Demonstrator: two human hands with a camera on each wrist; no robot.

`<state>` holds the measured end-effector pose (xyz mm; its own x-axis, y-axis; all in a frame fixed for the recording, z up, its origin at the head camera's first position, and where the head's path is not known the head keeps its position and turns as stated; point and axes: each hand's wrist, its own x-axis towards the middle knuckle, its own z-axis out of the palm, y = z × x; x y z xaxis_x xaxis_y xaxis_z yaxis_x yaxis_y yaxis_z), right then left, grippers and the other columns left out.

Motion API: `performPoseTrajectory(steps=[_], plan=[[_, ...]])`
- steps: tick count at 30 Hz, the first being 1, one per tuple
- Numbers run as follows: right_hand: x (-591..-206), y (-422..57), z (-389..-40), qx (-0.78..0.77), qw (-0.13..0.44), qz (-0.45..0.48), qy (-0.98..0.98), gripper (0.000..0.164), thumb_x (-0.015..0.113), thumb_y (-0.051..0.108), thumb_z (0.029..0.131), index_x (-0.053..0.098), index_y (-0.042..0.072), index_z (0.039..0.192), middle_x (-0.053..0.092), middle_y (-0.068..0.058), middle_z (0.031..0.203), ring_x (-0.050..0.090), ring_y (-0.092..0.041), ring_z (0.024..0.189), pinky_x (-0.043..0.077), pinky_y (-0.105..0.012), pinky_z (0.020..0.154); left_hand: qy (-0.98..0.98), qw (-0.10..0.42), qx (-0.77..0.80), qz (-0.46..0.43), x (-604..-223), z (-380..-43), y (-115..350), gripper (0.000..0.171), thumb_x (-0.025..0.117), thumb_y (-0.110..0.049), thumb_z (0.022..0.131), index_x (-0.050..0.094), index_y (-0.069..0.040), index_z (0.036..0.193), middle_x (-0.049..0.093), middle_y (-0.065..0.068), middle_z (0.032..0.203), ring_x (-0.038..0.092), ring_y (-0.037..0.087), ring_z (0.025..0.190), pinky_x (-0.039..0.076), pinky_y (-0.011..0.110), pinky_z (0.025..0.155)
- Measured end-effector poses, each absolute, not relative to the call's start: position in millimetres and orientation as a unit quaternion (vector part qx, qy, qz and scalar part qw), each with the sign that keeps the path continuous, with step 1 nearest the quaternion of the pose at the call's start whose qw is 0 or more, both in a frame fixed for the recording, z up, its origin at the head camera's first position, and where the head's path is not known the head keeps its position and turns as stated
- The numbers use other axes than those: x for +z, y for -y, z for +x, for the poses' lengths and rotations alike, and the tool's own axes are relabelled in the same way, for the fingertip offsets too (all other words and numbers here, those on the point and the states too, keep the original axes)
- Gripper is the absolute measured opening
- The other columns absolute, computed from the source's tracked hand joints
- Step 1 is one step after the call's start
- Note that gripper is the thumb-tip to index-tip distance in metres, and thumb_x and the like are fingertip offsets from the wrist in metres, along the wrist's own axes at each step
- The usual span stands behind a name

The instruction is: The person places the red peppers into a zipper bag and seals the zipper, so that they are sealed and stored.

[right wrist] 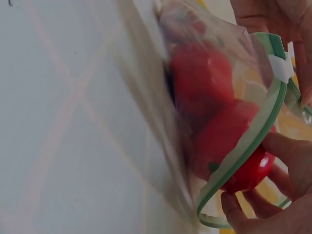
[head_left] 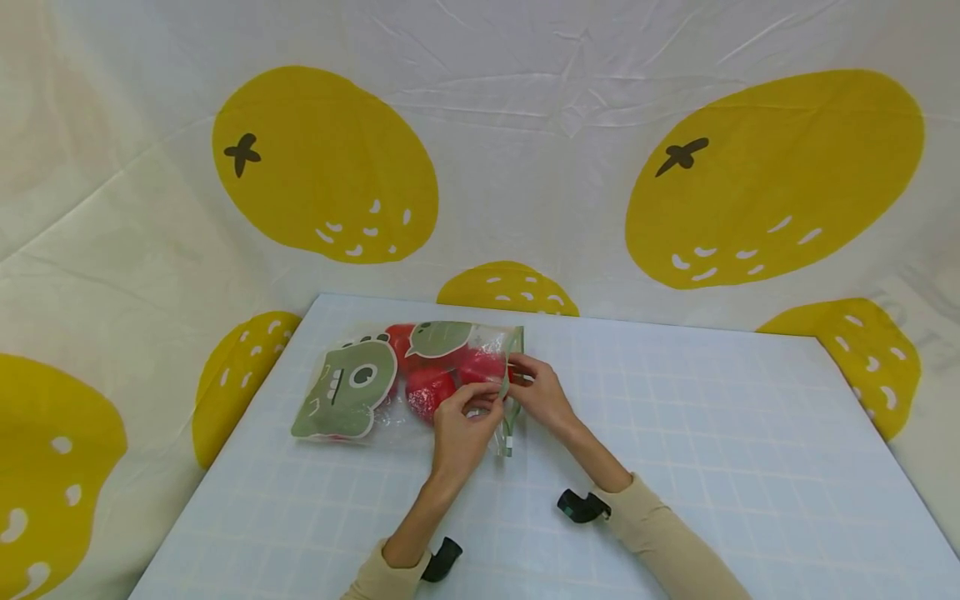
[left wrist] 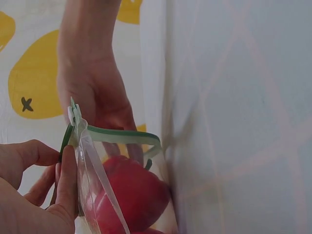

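A clear zip bag (head_left: 345, 387) with a green dinosaur print lies on the table, holding several red bell peppers (head_left: 430, 392). Its green-edged mouth, on the right, gapes open, with a white slider (right wrist: 281, 67) at one end of the zip. My left hand (head_left: 465, 429) pinches the bag's rim between thumb and fingers, as the left wrist view shows (left wrist: 44, 180). At the mouth, the thumb and fingers of my right hand (head_left: 543, 396) grip a red bell pepper (right wrist: 248, 170). This pepper (left wrist: 136, 195) shows a green stem in the left wrist view.
A pale blue gridded cloth covers the table (head_left: 712, 442). Behind and beside it hangs a white curtain (head_left: 525, 167) printed with large yellow fruit. Each wrist carries a black camera (head_left: 581, 506).
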<state>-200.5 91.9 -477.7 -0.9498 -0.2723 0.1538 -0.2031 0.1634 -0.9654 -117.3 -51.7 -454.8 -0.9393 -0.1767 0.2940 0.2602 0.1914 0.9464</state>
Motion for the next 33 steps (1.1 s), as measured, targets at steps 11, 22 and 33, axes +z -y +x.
performPoseTrajectory(steps=[11,22,33], plan=[[-479,-85,-201,-0.626,0.033,-0.176,-0.759,0.04,0.065,-0.008,0.088,0.063,-0.009,0.129,0.061,-0.025,0.129,0.062,-0.042,0.12,0.05,-0.045,0.106,0.744,0.188,-0.64,-0.032,-456,-118,52,0.019,0.077,0.003,0.086,0.078,-0.003,0.104,0.077,0.009,0.096,0.072,0.022,0.08,0.062,0.03,0.075],[-477,-81,-203,-0.595,0.037,-0.225,-0.771,0.036,0.063,-0.006,0.089,0.067,-0.008,0.125,0.062,-0.023,0.125,0.057,-0.035,0.119,0.048,-0.049,0.107,0.757,0.201,-0.62,-0.043,-457,-119,54,0.018,0.077,0.004,0.085,0.079,-0.002,0.102,0.076,0.009,0.095,0.072,0.022,0.081,0.062,0.03,0.076],[-473,-76,-209,-0.56,0.05,-0.236,-0.793,0.034,0.065,-0.001,0.091,0.063,-0.006,0.125,0.068,-0.022,0.122,0.063,-0.036,0.118,0.051,-0.049,0.105,0.766,0.195,-0.611,-0.051,-455,-119,54,0.017,0.075,0.003,0.086,0.079,-0.003,0.101,0.077,0.006,0.097,0.071,0.02,0.08,0.062,0.031,0.074]])
